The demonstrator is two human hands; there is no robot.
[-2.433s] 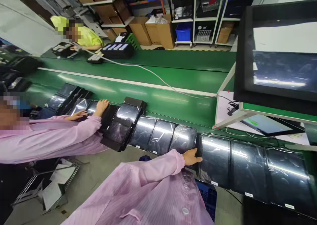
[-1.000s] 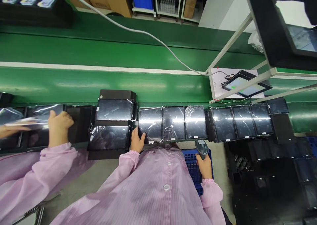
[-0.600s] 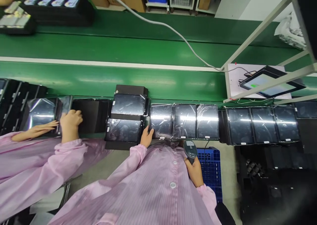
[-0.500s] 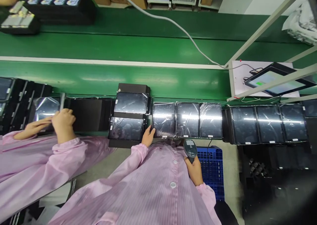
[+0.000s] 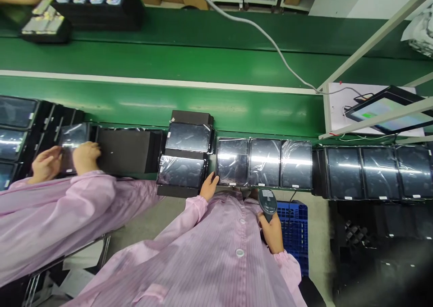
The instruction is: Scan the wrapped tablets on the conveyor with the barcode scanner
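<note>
My left hand (image 5: 209, 186) rests on the near left corner of a film-wrapped tablet (image 5: 232, 161), fingers curled on its edge. It is the first of three wrapped tablets lying side by side along the bench edge. My right hand (image 5: 273, 229) is closed round the grip of a dark barcode scanner (image 5: 267, 201), whose head points at the near edge of the tablets. Both my sleeves are pink.
A co-worker in a pink coat on my left has both hands (image 5: 67, 158) on tablets. Two tablets sit stacked on black trays (image 5: 184, 156). More tablets (image 5: 379, 171) lie to the right. A green conveyor (image 5: 169, 90) runs behind; a blue crate (image 5: 294, 226) stands below.
My left hand went from the tablets on the right to the leftmost tablet's corner. My right hand came into view holding the scanner and has stayed near the tablets' edge.
</note>
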